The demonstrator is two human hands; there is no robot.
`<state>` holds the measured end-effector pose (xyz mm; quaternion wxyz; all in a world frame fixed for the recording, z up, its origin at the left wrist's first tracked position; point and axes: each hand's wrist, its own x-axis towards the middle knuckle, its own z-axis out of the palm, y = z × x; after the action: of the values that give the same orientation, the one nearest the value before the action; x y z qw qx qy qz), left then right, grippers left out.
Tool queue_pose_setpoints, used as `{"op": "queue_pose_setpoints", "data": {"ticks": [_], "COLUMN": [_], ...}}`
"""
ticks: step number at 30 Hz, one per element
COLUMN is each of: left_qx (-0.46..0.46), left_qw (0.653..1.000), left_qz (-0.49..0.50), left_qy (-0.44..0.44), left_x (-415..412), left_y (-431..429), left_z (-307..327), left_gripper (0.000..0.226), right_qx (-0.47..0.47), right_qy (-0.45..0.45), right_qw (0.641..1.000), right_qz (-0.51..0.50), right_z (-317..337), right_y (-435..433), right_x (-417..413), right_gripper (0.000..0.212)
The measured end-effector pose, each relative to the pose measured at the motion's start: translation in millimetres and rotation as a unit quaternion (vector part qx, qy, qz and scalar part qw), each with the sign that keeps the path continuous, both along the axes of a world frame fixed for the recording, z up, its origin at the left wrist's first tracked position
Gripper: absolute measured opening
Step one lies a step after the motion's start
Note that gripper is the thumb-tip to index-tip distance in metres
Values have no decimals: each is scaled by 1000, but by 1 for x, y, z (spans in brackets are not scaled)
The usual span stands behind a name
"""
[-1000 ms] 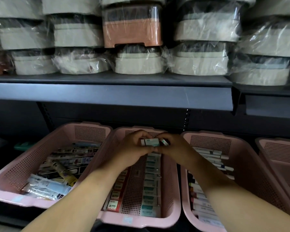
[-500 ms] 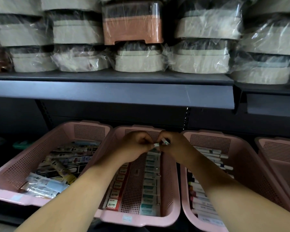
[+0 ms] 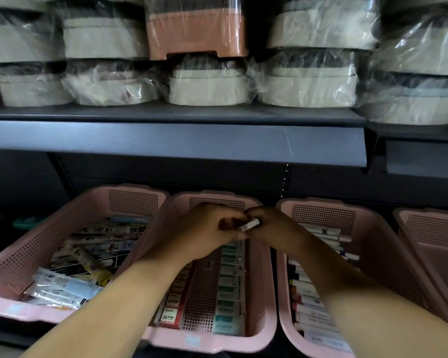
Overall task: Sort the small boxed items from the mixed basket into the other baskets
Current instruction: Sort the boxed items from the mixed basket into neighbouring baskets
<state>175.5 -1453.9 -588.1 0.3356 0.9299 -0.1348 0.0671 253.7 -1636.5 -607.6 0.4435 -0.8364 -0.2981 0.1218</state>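
Over the middle basket's (image 3: 210,342) far edge, the left hand (image 3: 199,233) and right hand (image 3: 272,228) are pinching a small box (image 3: 250,224). They are likely aligning it with the rows (image 3: 229,293) below

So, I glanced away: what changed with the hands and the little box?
The left hand and right hand kept pinching the small box over the middle basket, turning it so less of its face shows. Nothing let go; everything else unchanged.
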Motion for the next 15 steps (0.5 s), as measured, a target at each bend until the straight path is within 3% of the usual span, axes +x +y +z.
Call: {"op": "queue_pose_setpoints", "data": {"ticks": [4,7,9,11,15], "left_qx": [40,58,74,116,164], "left_qw": [999,994,990,987,984], "left_qz": [2,35,58,71,71], "left_qy": [-37,-90,-103,-85,23], "left_x": [-5,-13,-12,-6,14], "left_y": [-1,-2,0,5,11], "left_z": [12,20,20,12,-16], "left_gripper": [20,3,26,30,7], "right_qx": [4,4,-14,-37,-88], "right_qy": [42,24,-17,-62,-83], "right_qw": [999,1000,1000,996,988], "right_qz": [-1,-3,-13,-45,-97], "right_z": [-1,-2,0,2,-2], "right_y": [3,6,6,4,-10], "right_x": [0,1,3,7,14], "right_gripper": [21,19,9,2,4]}}
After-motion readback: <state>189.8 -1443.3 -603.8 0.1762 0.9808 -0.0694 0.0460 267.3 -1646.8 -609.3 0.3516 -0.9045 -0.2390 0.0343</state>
